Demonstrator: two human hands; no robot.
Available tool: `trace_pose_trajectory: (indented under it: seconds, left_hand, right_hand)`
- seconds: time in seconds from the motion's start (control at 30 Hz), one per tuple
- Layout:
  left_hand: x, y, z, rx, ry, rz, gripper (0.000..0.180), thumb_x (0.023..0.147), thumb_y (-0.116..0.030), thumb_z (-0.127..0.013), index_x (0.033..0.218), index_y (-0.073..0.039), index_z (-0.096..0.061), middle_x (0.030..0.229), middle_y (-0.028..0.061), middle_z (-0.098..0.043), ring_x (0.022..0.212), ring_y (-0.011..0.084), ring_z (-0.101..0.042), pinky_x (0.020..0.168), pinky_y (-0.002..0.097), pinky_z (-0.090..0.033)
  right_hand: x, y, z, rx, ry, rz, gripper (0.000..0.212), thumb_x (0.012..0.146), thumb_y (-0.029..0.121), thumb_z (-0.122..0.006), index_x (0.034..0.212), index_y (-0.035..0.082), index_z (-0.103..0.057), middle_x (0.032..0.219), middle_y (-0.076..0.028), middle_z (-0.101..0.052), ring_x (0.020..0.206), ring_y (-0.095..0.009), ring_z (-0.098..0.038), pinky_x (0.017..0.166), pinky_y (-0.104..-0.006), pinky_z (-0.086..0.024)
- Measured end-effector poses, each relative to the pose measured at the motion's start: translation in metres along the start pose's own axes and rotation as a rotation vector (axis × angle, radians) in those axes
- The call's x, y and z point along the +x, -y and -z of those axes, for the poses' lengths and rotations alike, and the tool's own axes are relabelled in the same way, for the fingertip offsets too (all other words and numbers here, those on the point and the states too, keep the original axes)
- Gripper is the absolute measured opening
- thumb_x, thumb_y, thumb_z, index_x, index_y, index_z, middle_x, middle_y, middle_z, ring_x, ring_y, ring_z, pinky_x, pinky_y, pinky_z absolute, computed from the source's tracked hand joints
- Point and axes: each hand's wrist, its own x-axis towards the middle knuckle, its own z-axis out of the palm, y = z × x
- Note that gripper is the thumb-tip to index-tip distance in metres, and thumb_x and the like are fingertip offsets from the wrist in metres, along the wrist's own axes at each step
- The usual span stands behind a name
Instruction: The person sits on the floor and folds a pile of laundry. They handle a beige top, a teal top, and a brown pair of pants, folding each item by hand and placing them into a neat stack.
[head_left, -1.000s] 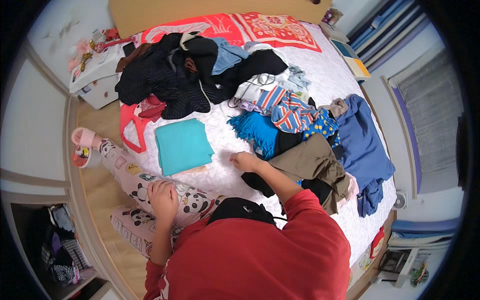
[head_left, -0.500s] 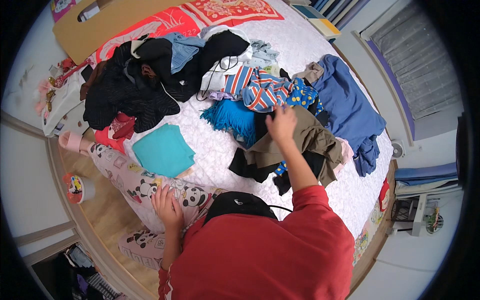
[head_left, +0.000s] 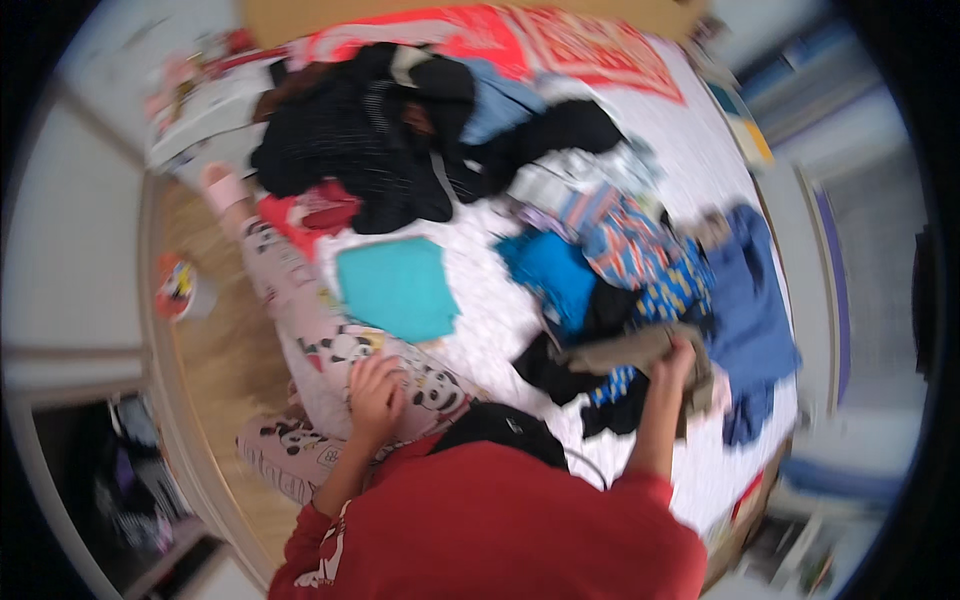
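Observation:
My right hand (head_left: 676, 364) is closed on an olive-brown garment (head_left: 625, 349), bunching it up at the right of the bed. Under and beside that garment lie black clothing (head_left: 548, 372) and a blue cloth with yellow spots (head_left: 676, 290). Farther back are a striped red, white and blue garment (head_left: 625, 240) and a bright blue fringed cloth (head_left: 550, 272). My left hand (head_left: 376, 395) rests with fingers extended on my thigh, over panda-print pink trousers (head_left: 300, 325), and holds nothing. Near it, a turquoise cloth (head_left: 395, 288) lies folded flat.
A heap of dark clothes (head_left: 350, 130) covers the back left of the bed. Blue bedding or clothing (head_left: 755, 310) lies along the right edge. A small white bin (head_left: 195, 298) stands on the wooden floor at left, near an open compartment with clothes (head_left: 130, 480).
My right hand has gone from open over the pile to closed on the olive-brown garment, drawing it nearer and bunching it. The view has turned left; my left hand stays on my thigh.

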Motion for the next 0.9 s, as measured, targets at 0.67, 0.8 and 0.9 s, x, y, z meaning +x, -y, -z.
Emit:
trace_pose_trajectory:
  seconds: [0.67,0.8,0.9]
  left_hand:
    - [-0.032,0.086,0.141,-1.839,-0.633,0.475,0.043,0.09,-0.033,-0.046,0.124,-0.007,-0.043,0.121,0.0079,-0.051,0.109,0.0235,-0.05,0.094,0.0407,-0.04]
    - [-0.044,0.086,0.207,-2.004,-0.919,0.412,0.035,0.089,-0.021,-0.049,0.121,-0.007,-0.047,0.12,0.0086,-0.051,0.106,0.0244,-0.051,0.093,0.0409,-0.041]
    - [-0.053,0.087,0.212,-1.116,-0.915,0.477,0.034,0.085,-0.014,-0.053,0.118,-0.006,-0.05,0.121,0.0095,-0.051,0.109,0.0248,-0.049,0.095,0.0389,-0.038]
  right_hand:
    - [-0.349,-0.098,-0.28,-0.666,2.759,-0.41,0.033,0.065,0.005,-0.053,0.097,-0.002,-0.053,0.086,-0.014,-0.055,0.078,-0.033,-0.054,0.067,-0.0355,-0.042]
    - [-0.342,-0.13,-0.279,-1.228,2.536,0.532,0.043,0.061,-0.001,-0.055,0.103,0.004,-0.055,0.096,-0.015,-0.056,0.082,-0.035,-0.054,0.071,-0.0377,-0.045]
    - [-0.342,-0.161,-0.275,-1.348,2.352,1.0,0.046,0.065,-0.005,-0.056,0.11,0.006,-0.053,0.111,-0.017,-0.051,0.099,-0.035,-0.052,0.083,-0.0367,-0.044]
